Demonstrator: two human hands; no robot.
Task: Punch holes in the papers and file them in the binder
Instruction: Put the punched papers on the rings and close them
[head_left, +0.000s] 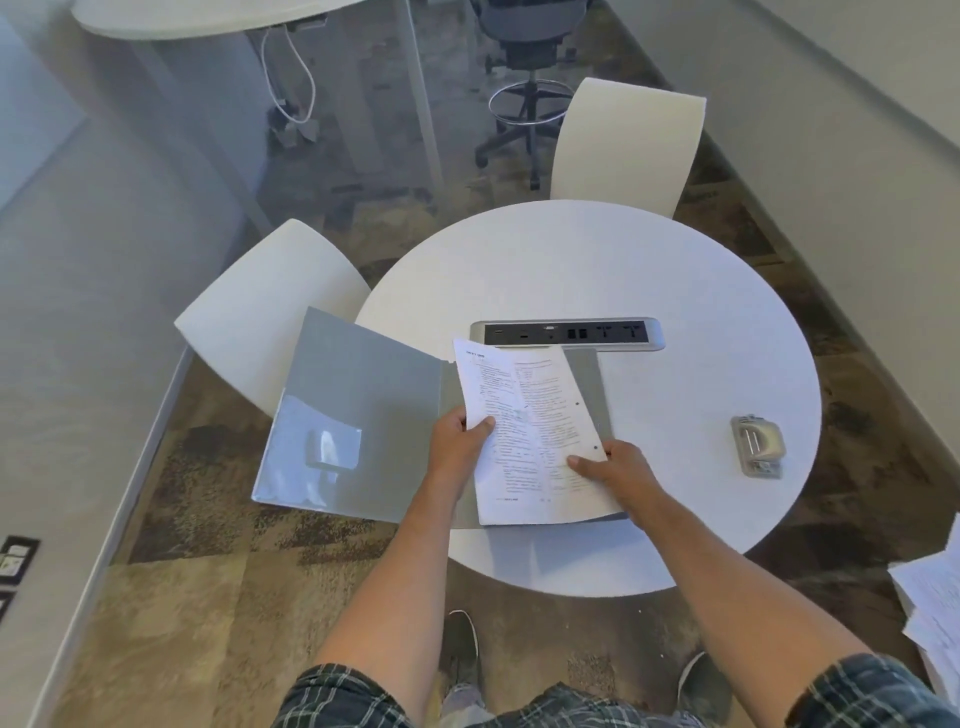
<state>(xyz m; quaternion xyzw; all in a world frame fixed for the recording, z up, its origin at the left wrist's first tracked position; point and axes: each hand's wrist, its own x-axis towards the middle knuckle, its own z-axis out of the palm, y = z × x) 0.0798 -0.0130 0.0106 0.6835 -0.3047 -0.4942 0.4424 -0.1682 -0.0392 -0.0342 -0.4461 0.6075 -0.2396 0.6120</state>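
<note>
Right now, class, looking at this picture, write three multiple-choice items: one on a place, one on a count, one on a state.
1. Where is the hole punch?
A. on the table's right side
B. inside the binder
C. on a chair

2. How many punched holes show on the held paper?
A. none
B. two
C. five

3. What state is the binder in?
A. shut
B. open
C. standing upright

Answers: 1 A, it sits on the round table, apart from the binder. 2 B, two dark dots mark the sheet's right edge. 3 B, its cover lies folded out leftward while the left hand and right hand grip the paper over it.
</note>
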